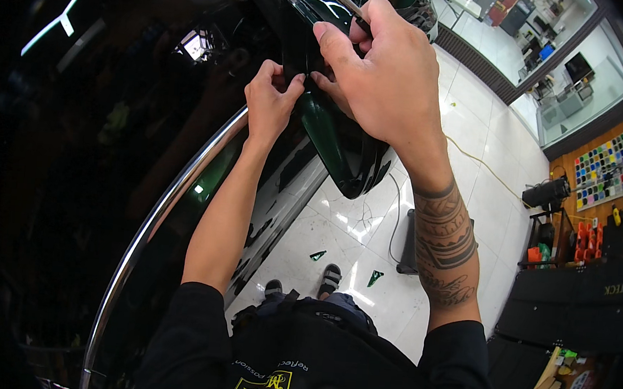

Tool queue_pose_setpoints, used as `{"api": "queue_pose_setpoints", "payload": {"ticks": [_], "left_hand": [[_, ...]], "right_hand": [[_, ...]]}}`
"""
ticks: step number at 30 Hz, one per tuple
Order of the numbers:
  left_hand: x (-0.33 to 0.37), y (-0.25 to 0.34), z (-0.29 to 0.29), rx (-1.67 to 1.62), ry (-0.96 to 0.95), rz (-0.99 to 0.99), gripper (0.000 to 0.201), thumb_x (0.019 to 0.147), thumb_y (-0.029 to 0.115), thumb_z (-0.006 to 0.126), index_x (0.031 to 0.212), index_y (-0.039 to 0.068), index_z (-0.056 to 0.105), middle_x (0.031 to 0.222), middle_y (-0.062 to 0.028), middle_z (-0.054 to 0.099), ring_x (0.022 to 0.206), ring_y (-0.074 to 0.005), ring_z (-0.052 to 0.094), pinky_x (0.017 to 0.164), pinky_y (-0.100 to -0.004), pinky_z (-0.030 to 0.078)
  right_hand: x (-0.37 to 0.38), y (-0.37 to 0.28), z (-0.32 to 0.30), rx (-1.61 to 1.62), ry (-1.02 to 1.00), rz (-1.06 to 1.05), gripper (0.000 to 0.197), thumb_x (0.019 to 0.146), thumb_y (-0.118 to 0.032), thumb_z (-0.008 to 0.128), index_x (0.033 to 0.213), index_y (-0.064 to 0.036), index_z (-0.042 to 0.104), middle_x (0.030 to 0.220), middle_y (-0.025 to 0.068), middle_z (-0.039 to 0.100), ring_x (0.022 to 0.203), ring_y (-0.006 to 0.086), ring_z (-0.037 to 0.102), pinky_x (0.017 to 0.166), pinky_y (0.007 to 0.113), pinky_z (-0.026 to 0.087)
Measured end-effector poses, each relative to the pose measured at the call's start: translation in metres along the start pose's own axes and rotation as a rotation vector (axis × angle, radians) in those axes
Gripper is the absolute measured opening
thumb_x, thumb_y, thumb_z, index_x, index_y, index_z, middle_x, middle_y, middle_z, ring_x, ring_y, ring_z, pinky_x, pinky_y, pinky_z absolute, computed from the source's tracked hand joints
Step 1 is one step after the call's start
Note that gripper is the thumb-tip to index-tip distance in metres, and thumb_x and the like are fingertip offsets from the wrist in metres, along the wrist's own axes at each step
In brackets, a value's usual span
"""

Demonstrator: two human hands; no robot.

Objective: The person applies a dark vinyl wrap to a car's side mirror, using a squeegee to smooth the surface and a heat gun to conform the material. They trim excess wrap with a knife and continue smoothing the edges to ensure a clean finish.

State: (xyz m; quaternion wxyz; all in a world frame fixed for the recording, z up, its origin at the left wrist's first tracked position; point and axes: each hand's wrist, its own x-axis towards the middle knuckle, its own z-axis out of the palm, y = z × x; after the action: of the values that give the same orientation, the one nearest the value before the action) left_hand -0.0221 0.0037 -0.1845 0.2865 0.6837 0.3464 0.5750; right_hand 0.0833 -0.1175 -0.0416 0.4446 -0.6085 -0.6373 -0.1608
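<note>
Fingers of the left hand (271, 98) were curled narrowly, thumb and forefinger pinched at the inner edge of a dark green side mirror housing (337, 135) on a car. The right hand (381, 69) lay over the top of the same housing, fingers bent and pressed against its upper edge; whether they gripped anything separate could not be told. The housing stood out from the car door (283, 192), just above a curved chrome trim strip (166, 206) that ran along the bottom of the dark side window (91, 143).

Below, on the white tiled floor (473, 155), lay two small green film scraps (375, 277), one near each sandalled foot (330, 277) of the person, and a thin yellow cord (483, 167) crossed the tiles. At the right, on an orange wall, hung a rectangular colour sample chart (612, 166), a grid of small many-coloured squares on a pale ground. Beneath it, small red and yellow packages (589, 239) stood in a row on a dark rack. A dark banner (586, 293) with pale lettering stretched across the lower right, and a yellow-bordered rectangular label (263, 386) sat on the front of the person's black shirt.
</note>
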Motion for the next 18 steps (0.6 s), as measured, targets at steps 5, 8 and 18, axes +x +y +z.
{"api": "queue_pose_setpoints", "payload": {"ticks": [5, 8, 18], "left_hand": [[0.0007, -0.0054, 0.0016, -0.01, -0.018, 0.002, 0.025, 0.079, 0.013, 0.075, 0.078, 0.001, 0.052, 0.061, -0.0061, 0.057, 0.055, -0.0118, 0.05, 0.053, -0.028, 0.042], [-0.0009, -0.0079, 0.0058, -0.016, 0.021, 0.017, 0.027, 0.078, 0.014, 0.076, 0.077, 0.001, 0.051, 0.06, -0.006, 0.056, 0.055, -0.0124, 0.049, 0.053, -0.0282, 0.042], [-0.0008, -0.0069, 0.0044, -0.039, 0.009, 0.007, 0.03, 0.077, 0.016, 0.076, 0.074, 0.002, 0.049, 0.06, -0.007, 0.054, 0.054, -0.0131, 0.046, 0.052, -0.0294, 0.04]], "right_hand": [[-0.0004, 0.0004, -0.0007, 0.014, 0.007, -0.003, 0.039, 0.086, -0.038, 0.067, 0.074, -0.0037, 0.052, 0.061, 0.0094, 0.052, 0.054, 0.0224, 0.049, 0.053, 0.033, 0.041], [-0.0003, 0.0007, -0.0012, 0.012, 0.007, -0.01, 0.039, 0.086, -0.037, 0.068, 0.074, -0.0036, 0.052, 0.061, 0.0095, 0.052, 0.054, 0.0225, 0.049, 0.053, 0.033, 0.041], [-0.0036, -0.0004, -0.0012, 0.042, 0.011, -0.017, 0.038, 0.085, -0.036, 0.069, 0.074, -0.0042, 0.052, 0.06, 0.0081, 0.053, 0.053, 0.0214, 0.048, 0.053, 0.032, 0.042]]}}
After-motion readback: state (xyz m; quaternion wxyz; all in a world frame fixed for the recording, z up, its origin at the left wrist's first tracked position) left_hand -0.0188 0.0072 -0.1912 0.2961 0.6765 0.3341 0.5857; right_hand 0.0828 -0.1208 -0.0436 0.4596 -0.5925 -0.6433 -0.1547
